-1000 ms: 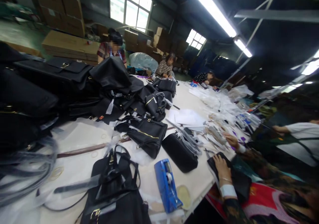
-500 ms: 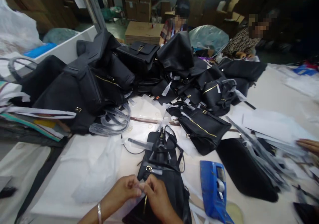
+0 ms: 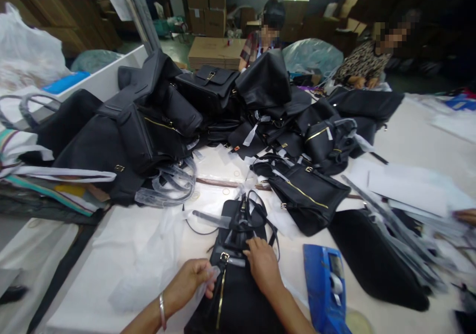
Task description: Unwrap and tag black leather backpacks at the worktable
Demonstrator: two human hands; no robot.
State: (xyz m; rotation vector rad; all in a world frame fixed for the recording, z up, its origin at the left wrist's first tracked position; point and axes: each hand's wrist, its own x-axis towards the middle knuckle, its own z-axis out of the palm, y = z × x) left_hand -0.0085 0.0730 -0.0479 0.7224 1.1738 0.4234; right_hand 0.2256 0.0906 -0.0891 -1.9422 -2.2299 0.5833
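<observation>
A black bag [image 3: 238,294] with a gold zip and buckle lies in front of me on the white table [image 3: 122,254]. My left hand [image 3: 191,280] is closed in a pinch on a strip of clear plastic film at the bag's left edge. My right hand [image 3: 263,264] rests on the bag's top, fingers pressed down on a taped strip near the gold buckle and the straps.
A blue tape dispenser [image 3: 326,287] sits right of the bag. A pile of black bags [image 3: 208,111] fills the table's far side, and another black bag [image 3: 308,195] lies nearer. White papers [image 3: 409,190] lie at the right. Two people sit at the far side.
The view swung from the right side of the table down to the bag before me. My hands were pinched together at the zip; now the right has moved up to the buckle.
</observation>
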